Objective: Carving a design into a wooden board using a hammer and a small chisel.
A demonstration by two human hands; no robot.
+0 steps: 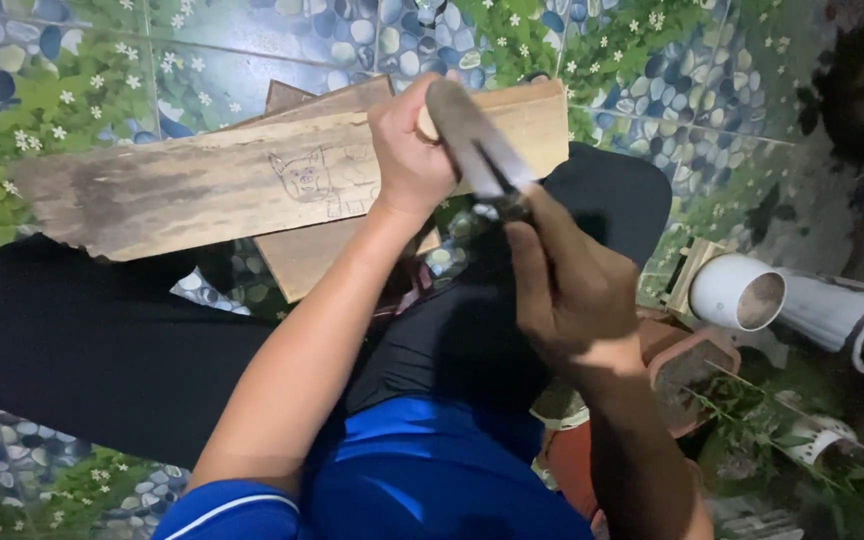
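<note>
One head camera, looking steeply down

I am seeing through a single camera on the head, pointing almost straight down over the blue shirt [422, 470] and lap to the patterned tile floor [642, 70]. It is sitting close: forearms are filling the middle, and the wooden plank [202, 185] is lying just beyond them. No second view is sharing this scene

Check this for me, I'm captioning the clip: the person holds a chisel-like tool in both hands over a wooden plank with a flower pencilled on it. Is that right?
One detail is wrong: the head view shows an animal with a pig-like face sketched on the wooden plank, not a flower. The rest stands: the left hand and the right hand both grip the chisel-like tool over that plank.
</note>
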